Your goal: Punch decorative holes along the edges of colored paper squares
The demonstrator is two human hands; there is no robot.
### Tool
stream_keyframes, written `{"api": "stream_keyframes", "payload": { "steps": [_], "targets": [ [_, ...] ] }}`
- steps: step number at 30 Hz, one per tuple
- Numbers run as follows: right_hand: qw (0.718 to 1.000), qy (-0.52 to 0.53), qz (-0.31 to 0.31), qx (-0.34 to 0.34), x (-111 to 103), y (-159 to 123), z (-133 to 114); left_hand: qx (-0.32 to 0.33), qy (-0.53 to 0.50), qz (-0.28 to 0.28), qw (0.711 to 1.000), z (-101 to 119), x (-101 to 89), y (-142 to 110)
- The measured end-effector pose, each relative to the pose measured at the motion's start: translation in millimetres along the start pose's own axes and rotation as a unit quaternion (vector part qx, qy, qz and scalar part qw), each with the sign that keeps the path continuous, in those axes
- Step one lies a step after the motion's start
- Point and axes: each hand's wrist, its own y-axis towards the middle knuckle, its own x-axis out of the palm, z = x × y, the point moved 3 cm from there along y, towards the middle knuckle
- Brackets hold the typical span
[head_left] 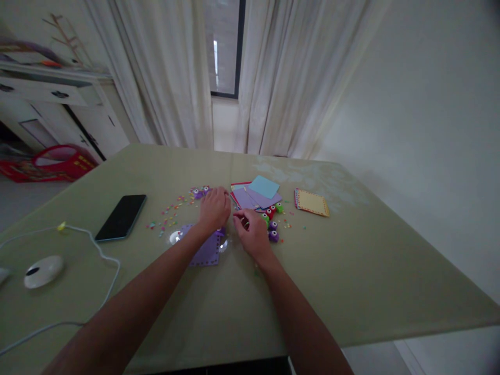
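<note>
So closest to the camera you've got the left forearm (133,307) and right forearm (300,312) reaching over the table (390,271). The purple card (205,255) lies flat, partly under the left forearm, with a googly-eyed purple piece (221,231) at its upper right. Left hand (215,209) is fingers-down just beyond it; can't tell if it's got anything. Right hand (252,232) has thumb and index curled toward each other, but I can't see whether there's something in the pinch. My worry is that forearm: if it drops, it could drag the card askew. The confetti-like bits (169,216) look light, so a careless sleeve-less swipe would probably scatter them. And the eyed figures (273,236) sit right beside the right hand, so a sideways knuckle bump might knock them over.
</note>
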Motion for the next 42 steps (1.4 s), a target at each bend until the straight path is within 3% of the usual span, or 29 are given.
{"api": "stream_keyframes", "payload": {
  "steps": [3,6,9,12,18,42],
  "targets": [
    [0.996,-0.066,-0.045,-0.032,3.3,-3.2,-5.7,0.011,-0.026,0.009,1.0,-20.5,-19.0,-13.9],
    [0.986,-0.117,-0.098,-0.069,9.0,-6.5,-12.1,0.047,-0.044,-0.025,0.998,-43.6,-30.1,-45.3],
    [0.975,-0.15,-0.138,-0.086,15.7,-9.5,-15.3,0.073,-0.057,-0.058,0.994,-61.7,-31.9,-76.2],
    [0.969,-0.166,-0.168,-0.078,21.3,-11.3,-14.1,0.097,-0.067,-0.129,0.985,-68.9,-26.9,-90.6],
    [0.97,-0.143,-0.19,-0.054,23.6,-12.5,-9.6,0.132,-0.078,-0.171,0.973,-70.0,-23.8,-86.7],
    [0.968,-0.123,-0.195,-0.098,24.0,-12.2,-10.4,0.143,-0.068,-0.163,0.974,-71.2,-20.8,-87.5]
  ]
}}
